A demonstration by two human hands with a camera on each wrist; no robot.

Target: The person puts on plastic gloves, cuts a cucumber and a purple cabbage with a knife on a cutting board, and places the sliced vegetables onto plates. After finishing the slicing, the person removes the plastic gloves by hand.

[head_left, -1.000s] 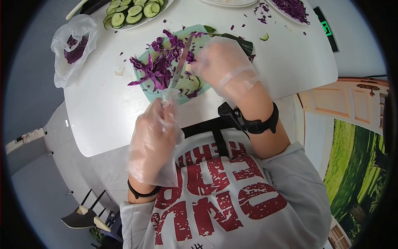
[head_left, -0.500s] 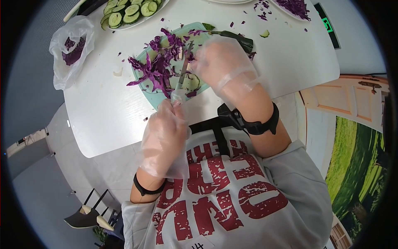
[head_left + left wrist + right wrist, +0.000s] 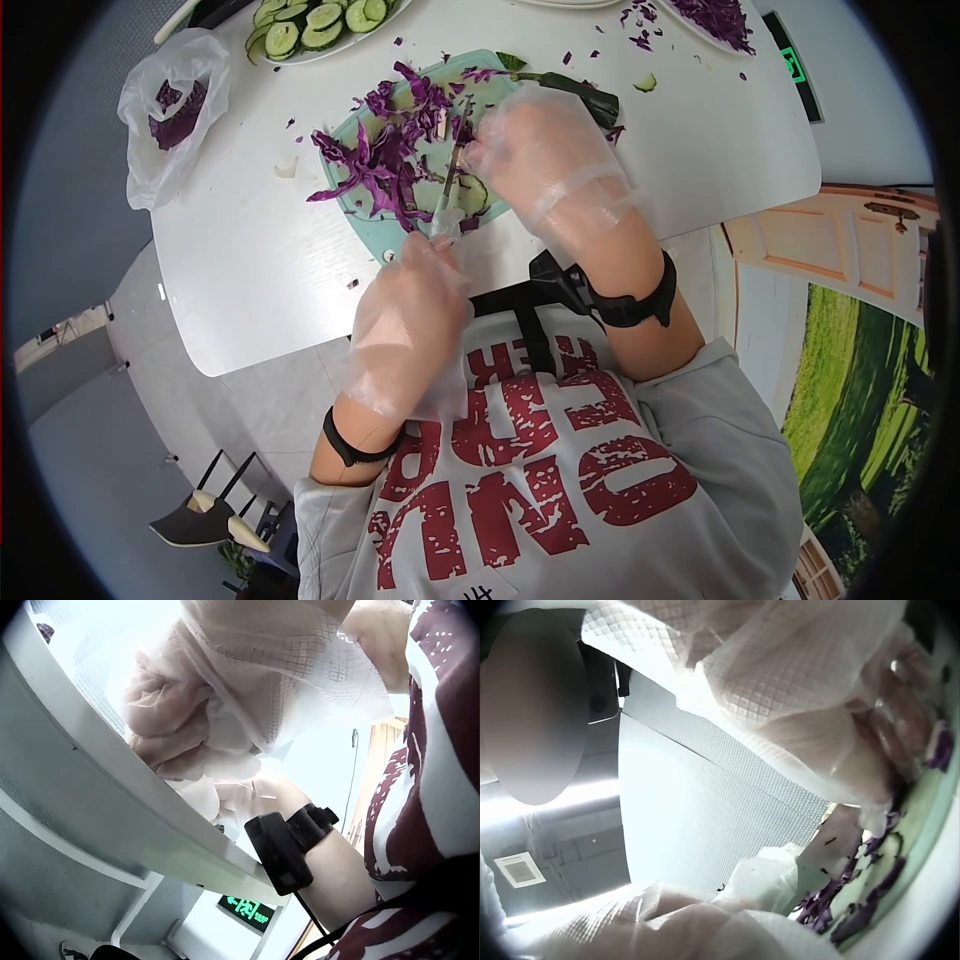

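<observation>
My gloved left hand (image 3: 408,325) grips a knife by its pale handle. The knife's narrow blade (image 3: 456,168) points away from me over a light green cutting board (image 3: 375,232). Right beside the blade, my gloved right hand (image 3: 545,150) rests with bent fingers on a piece of purple cabbage (image 3: 941,746), most of it hidden under the glove. Shredded purple cabbage (image 3: 375,175) covers the board's left part and hangs over its edge. Cucumber slices (image 3: 472,194) lie near the knife handle. In the right wrist view, the blade (image 3: 834,844) stands close over the shreds.
Beyond the right hand lies a dark green cucumber piece (image 3: 580,98). A plate of cucumber slices (image 3: 322,25) stands at the back left, near a plastic bag (image 3: 140,165) with purple cabbage inside. Shredded cabbage fills a plate (image 3: 712,25) at the back right. Scraps dot the white table (image 3: 260,260).
My left hand has moved right with the knife, bringing the blade from over the shreds to beside my right fingertips. The right hand stays in nearly the same place.
</observation>
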